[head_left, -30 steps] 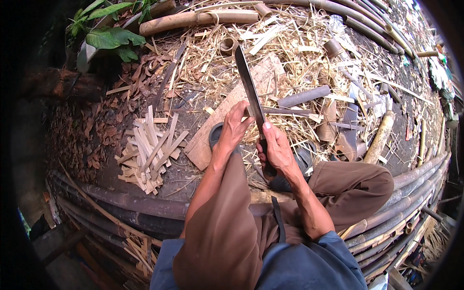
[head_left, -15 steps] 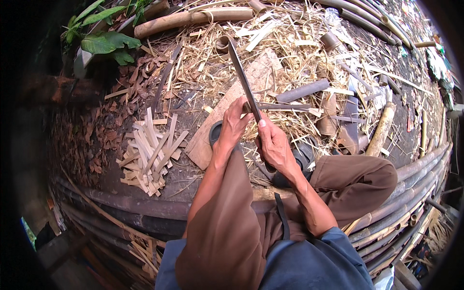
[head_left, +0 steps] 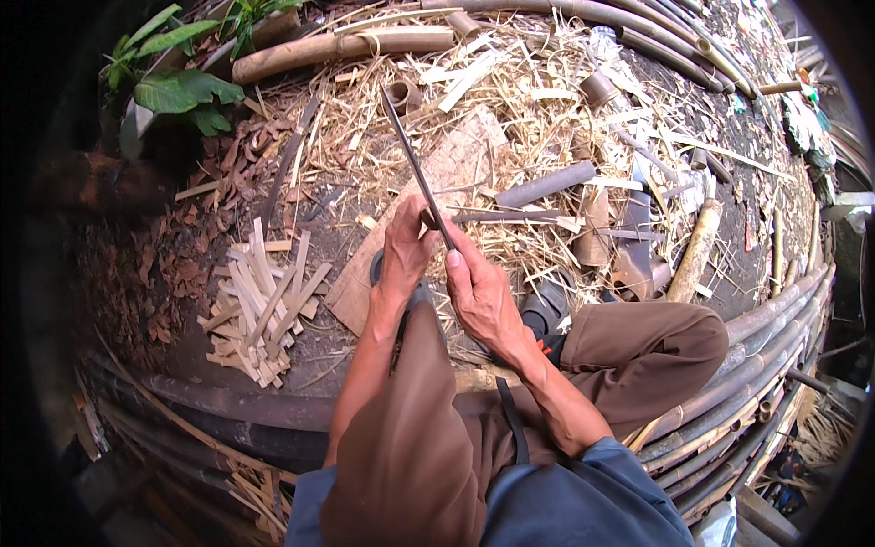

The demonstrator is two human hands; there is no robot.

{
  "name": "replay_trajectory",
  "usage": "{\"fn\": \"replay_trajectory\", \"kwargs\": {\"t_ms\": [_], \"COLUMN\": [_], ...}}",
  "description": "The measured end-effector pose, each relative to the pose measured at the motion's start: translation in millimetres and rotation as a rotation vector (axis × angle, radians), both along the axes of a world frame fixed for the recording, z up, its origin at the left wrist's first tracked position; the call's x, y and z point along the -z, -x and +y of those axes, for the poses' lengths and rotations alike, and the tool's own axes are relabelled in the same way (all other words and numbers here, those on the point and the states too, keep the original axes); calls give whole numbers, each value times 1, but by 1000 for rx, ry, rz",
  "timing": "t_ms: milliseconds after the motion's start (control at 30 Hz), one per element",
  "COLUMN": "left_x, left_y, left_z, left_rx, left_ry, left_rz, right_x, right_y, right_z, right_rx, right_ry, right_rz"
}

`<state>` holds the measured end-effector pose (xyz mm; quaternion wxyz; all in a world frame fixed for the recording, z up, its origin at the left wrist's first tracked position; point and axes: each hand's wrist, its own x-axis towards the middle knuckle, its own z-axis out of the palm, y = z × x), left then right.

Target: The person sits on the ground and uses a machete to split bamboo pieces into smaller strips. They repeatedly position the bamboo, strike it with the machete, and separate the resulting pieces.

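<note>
My right hand is closed round the handle end of a long machete, its thumb laid along the tool. The narrow blade points up and to the left, away from me. Close beside it, my left hand pinches a bamboo strip at the blade's near part. The strip's dark length seems to run out to the right beyond the blade. Its end in my left fingers is mostly hidden. Both hands are above my raised knee, over a flat wooden board on the ground.
A pile of pale split bamboo pieces lies at the left. Shavings litter the ground ahead, with a grey bamboo tube and a saw-like blade at the right. Bamboo poles run beneath and beside me.
The whole view has shifted slightly left. Both hands have come a little nearer and to the left, and the machete leans further left. The grips look the same.
</note>
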<state>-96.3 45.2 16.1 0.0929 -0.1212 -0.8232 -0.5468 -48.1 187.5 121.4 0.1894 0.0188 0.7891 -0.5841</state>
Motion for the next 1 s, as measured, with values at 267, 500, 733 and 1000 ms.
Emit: {"fn": "replay_trajectory", "kwargs": {"t_ms": [267, 500, 733, 1000], "left_x": [-1, -1, 10, 0], "left_y": [-8, -14, -64, -86], "left_z": [-1, 6, -35, -46], "left_rx": [-69, -97, -338, -390], "left_ry": [16, 55, -63, -142], "left_rz": [1, -167, -396, -459], "right_x": [-6, -16, 39, 81], "right_y": [-2, 11, 9, 12], "right_z": [-4, 11, 5, 10], "right_rx": [-29, 24, 6, -44], "right_ry": [-34, 19, -74, -142], "right_rz": [-54, 75, 171, 234]}}
